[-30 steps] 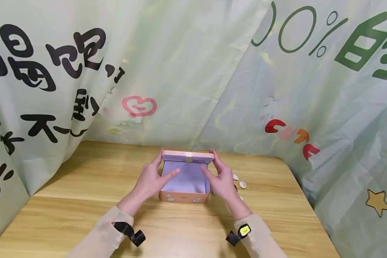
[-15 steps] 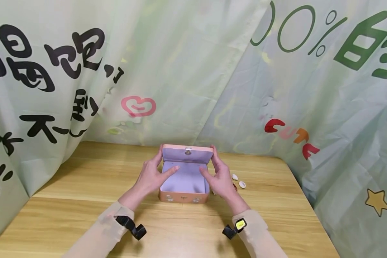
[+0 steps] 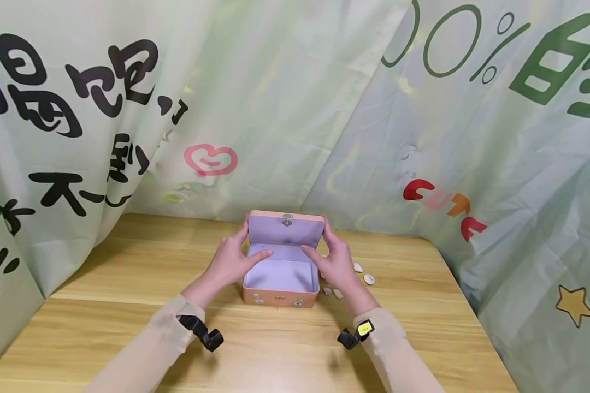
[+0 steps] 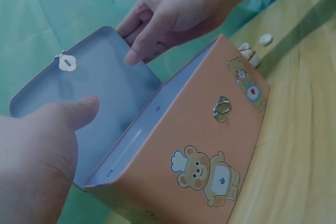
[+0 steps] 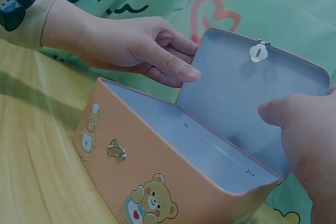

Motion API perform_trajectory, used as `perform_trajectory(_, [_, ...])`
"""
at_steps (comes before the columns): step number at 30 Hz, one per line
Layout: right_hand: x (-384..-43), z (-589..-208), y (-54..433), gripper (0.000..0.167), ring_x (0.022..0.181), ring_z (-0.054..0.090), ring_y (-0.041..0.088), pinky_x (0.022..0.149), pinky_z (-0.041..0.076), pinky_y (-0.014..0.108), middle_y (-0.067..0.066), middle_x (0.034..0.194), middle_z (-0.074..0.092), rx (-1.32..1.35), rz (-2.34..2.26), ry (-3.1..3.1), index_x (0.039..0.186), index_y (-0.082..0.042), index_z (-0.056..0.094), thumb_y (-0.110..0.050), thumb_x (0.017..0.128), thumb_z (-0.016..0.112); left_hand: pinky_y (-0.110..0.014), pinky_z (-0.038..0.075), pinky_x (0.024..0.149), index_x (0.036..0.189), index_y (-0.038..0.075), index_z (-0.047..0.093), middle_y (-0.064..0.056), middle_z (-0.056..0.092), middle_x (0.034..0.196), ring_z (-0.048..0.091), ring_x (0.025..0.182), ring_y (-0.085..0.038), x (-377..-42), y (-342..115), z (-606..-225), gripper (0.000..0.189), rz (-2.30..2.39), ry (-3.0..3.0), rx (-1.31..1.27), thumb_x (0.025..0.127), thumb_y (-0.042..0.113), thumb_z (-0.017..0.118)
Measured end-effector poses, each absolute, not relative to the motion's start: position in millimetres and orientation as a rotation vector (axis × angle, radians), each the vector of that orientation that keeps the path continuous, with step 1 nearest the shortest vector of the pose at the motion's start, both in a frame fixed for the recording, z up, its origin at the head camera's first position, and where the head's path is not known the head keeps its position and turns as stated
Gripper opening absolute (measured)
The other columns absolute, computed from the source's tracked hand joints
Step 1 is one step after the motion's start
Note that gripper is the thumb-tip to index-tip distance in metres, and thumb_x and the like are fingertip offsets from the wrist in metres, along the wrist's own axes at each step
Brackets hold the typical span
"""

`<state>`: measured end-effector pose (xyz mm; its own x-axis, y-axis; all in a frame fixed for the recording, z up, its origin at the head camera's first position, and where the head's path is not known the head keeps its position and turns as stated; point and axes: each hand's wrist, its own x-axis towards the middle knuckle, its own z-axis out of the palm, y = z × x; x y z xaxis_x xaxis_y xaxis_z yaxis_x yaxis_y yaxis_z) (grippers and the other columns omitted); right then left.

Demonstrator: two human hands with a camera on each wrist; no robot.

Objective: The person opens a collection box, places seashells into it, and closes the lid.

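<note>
While fingers (image 3: 242, 231) hold lid (image 3: 286, 232) edges (both), box (image 3: 281, 297) gapes

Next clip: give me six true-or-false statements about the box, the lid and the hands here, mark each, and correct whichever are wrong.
1. The lid of the box stands raised. True.
2. The left hand and the right hand are at opposite sides of the lid. True.
3. The box is latched shut. False: the lid's metal plate is up at its free edge, apart from the front clasp.
4. Bear pictures decorate the box's front. True.
5. Loose items lie only left of the box. False: small shell-like pieces lie on its right.
6. The lid's inside is bright red. False: it looks pale lilac in the head view.
</note>
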<state>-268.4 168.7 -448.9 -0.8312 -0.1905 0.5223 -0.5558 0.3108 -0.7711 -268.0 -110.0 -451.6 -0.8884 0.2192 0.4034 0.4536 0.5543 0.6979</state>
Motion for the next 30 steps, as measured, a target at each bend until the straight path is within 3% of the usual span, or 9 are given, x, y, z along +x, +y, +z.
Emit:
perform_trajectory(4, [-273.5, -447.8, 167.6, 0.09, 0.152, 0.033, 0.031, 0.122, 0.03, 0.046, 0.022, 0.165, 0.033, 0.652, 1.504, -2.26, 0.162, 0.007, 0.028, -0.001, 0.091, 0.083, -0.052, 0.046, 0.111, 0.166, -0.003, 0.019, -0.023, 0.043, 0.156, 0.046, 0.141, -0.036, -274.4, -110.4, -451.9, 0.113, -1.211, -2.532, -0.562, 0.089, 0.042, 0.088])
perform_trajectory(10, [-282.6, -448.3, 168.4, 0.095, 0.151, 0.035, 0.029, 0.121, 0.032, 0.045, 0.018, 0.164, 0.035, 0.589, 1.488, -2.333, 0.164, 0.003, 0.027, -0.002, 0.089, 0.085, -0.051, 0.049, 0.108, 0.165, -0.004, 0.023, -0.024, 0.046, 0.154, 0.05, 0.138, -0.037, -283.7, -111.2, -451.5, 0.11, -1.19, -2.533, -0.561, 0.088, 0.039, 0.089])
perform_trajectory(15, [-291.8, -452.3, 170.5, 0.097, 0.15, 0.037, 0.028, 0.121, 0.033, 0.043, 0.018, 0.162, 0.039, 0.602, 1.461, -2.36, 0.165, 0.002, 0.025, -0.004, 0.09, 0.086, -0.046, 0.056, 0.097, 0.165, -0.002, 0.024, -0.023, 0.046, 0.154, 0.069, 0.114, -0.037, -293.8, -113.1, -452.5, 0.106, -1.179, -2.547, -0.576, 0.09, 0.039, 0.088])
perform_trajectory(18, [-297.4, -454.9, 172.6, 0.098, 0.15, 0.038, 0.03, 0.121, 0.033, 0.044, 0.02, 0.162, 0.04, 0.613, 1.448, -2.366, 0.165, 0.004, 0.024, -0.003, 0.089, 0.086, -0.046, 0.053, 0.104, 0.165, -0.001, 0.024, -0.021, 0.045, 0.157, 0.067, 0.12, -0.035, -299.6, -113.9, -452.5, 0.105, -1.178, -2.558, -0.595, 0.091, 0.038, 0.087])
perform_trajectory(21, [-301.4, -457.2, 173.8, 0.1, 0.15, 0.036, 0.029, 0.121, 0.032, 0.044, 0.019, 0.163, 0.037, 0.599, 1.458, -2.389, 0.165, 0.003, 0.021, -0.004, 0.089, 0.087, -0.048, 0.046, 0.111, 0.166, 0.0, 0.025, -0.019, 0.048, 0.155, 0.051, 0.14, -0.031, -304.8, -114.9, -453.7, 0.104, -1.168, -2.555, -0.608, 0.091, 0.037, 0.087])
perform_trajectory(30, [-309.0, -464.7, 172.8, 0.103, 0.15, 0.037, 0.028, 0.121, 0.032, 0.041, 0.016, 0.166, 0.035, 0.57, 1.466, -2.425, 0.167, -0.001, 0.02, -0.007, 0.089, 0.087, -0.049, 0.048, 0.11, 0.166, -0.001, 0.025, -0.023, 0.05, 0.153, 0.052, 0.139, -0.033, -315.9, -118.6, -462.4, 0.103, -1.181, -2.535, -0.616, 0.091, 0.031, 0.088])
